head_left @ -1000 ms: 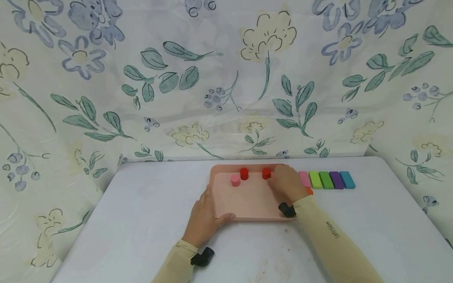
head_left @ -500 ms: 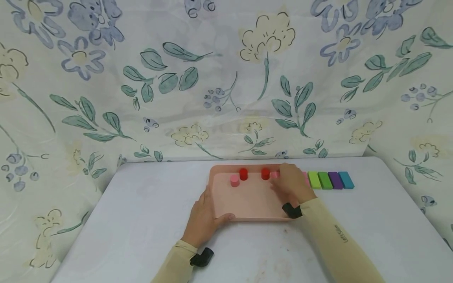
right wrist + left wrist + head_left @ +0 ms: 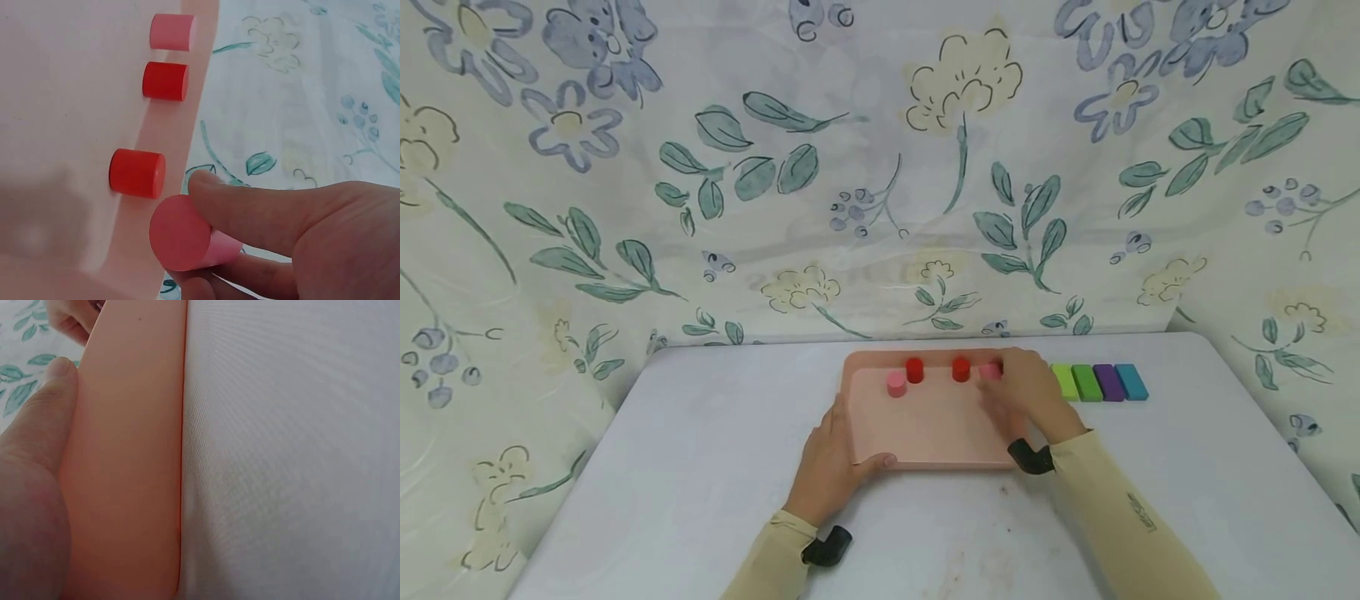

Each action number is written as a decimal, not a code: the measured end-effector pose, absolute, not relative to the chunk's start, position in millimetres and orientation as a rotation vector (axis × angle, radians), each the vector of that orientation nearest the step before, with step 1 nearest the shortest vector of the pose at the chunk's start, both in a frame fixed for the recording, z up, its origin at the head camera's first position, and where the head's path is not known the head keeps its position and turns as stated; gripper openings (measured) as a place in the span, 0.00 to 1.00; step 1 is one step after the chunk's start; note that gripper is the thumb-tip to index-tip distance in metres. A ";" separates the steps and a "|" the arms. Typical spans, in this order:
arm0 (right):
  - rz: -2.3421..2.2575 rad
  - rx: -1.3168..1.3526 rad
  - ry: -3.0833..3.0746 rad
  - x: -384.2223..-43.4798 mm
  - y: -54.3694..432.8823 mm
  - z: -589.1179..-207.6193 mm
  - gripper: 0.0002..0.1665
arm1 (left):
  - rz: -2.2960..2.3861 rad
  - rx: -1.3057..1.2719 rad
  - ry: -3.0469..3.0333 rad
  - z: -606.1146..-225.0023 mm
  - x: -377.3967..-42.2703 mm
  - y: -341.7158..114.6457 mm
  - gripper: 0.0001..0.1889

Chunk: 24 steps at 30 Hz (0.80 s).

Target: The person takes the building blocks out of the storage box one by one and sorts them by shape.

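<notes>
My right hand [image 3: 1030, 387] is at the back right corner of the pink tray [image 3: 925, 465]. Between its thumb and fingers it pinches a pink cylinder [image 3: 180, 232], whose round end faces the right wrist camera. Beside that, to the left, a red cylinder [image 3: 961, 370] stands along the tray's back wall. Farther left are another red cylinder [image 3: 914, 371] and a pink cylinder [image 3: 897, 384]. My left hand [image 3: 823, 467] holds the tray's front left corner, fingers along the left side and thumb [image 3: 47, 406] at the front rim.
Right of the tray lies a row of flat blocks: lime [image 3: 1064, 382], green [image 3: 1087, 382], purple [image 3: 1108, 382] and blue [image 3: 1131, 382]. A floral cloth [image 3: 865, 167] hangs behind the white table [image 3: 722, 417].
My right hand has shifted right with the pink cylinder, widening the gap to the red one. It now covers the pink and orange blocks seen earlier. My left hand keeps its place.
</notes>
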State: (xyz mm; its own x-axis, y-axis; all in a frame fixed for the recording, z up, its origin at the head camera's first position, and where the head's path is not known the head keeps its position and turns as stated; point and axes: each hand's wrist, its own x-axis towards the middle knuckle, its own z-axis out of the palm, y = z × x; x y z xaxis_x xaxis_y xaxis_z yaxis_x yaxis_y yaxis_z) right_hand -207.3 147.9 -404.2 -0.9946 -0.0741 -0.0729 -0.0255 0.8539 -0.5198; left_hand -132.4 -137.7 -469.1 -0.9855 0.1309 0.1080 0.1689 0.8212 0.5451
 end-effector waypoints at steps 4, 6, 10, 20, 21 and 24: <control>-0.844 -0.080 2.939 -200.9 151.1 -403.3 0.25 | -0.883 -0.242 -2.937 -469.9 -132.6 -137.9 0.62; -0.873 -0.081 2.931 -198.5 152.7 -403.6 0.25 | -0.876 -0.246 -2.935 -470.1 -132.7 -137.8 0.62; -0.912 -0.089 2.927 -194.4 155.8 -404.1 0.24 | -0.854 -0.256 -2.930 -469.8 -132.9 -137.5 0.62; -0.955 -0.107 2.955 -182.4 167.7 -402.1 0.26 | -0.874 -0.230 -2.956 -468.0 -132.9 -136.9 0.61; -0.959 -0.106 2.954 -181.7 169.2 -402.0 0.26 | -0.875 -0.229 -2.957 -467.9 -132.9 -136.8 0.61; -0.967 -0.107 2.948 -180.6 174.4 -403.5 0.28 | -0.881 -0.225 -2.962 -466.9 -132.6 -136.3 0.61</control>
